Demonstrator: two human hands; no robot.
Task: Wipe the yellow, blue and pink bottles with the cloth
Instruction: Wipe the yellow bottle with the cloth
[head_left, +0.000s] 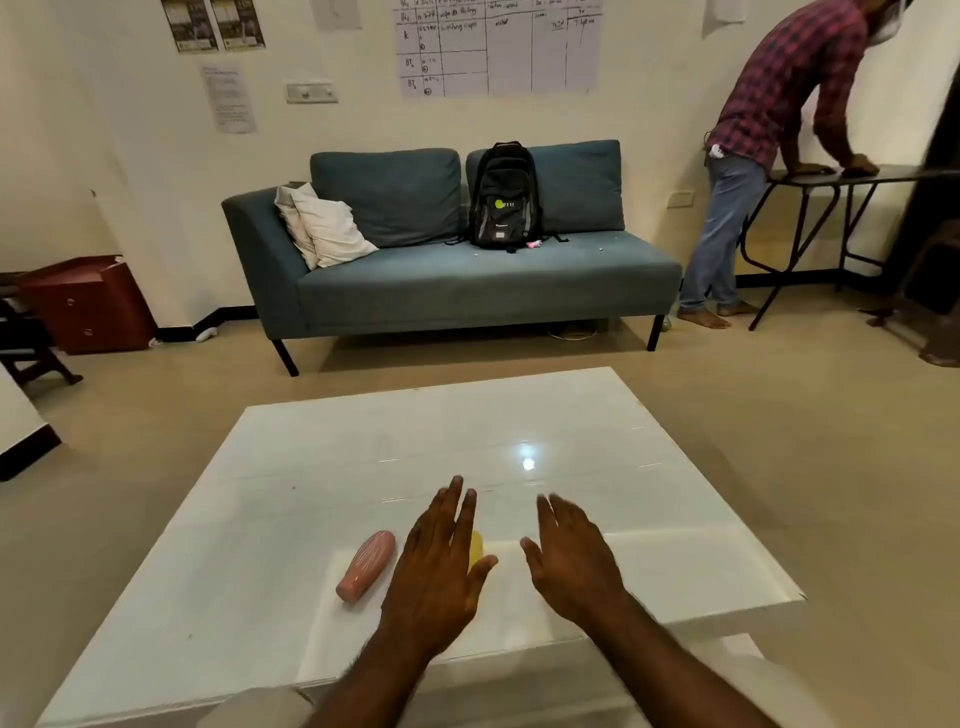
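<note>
Right now I have both hands flat and spread above the white table (519, 415) in the lower middle of the frame, the left hand (441, 561) and right hand (571, 556) holding nothing. The pink bottle (366, 565) lies on its side just left of my left hand, and the yellow bottle (476, 550) peeks out from behind that hand's fingers. I see no cloth or blue bottle, so I judge the first move is to find the cloth, then steady one bottle while wiping along its length.
</note>
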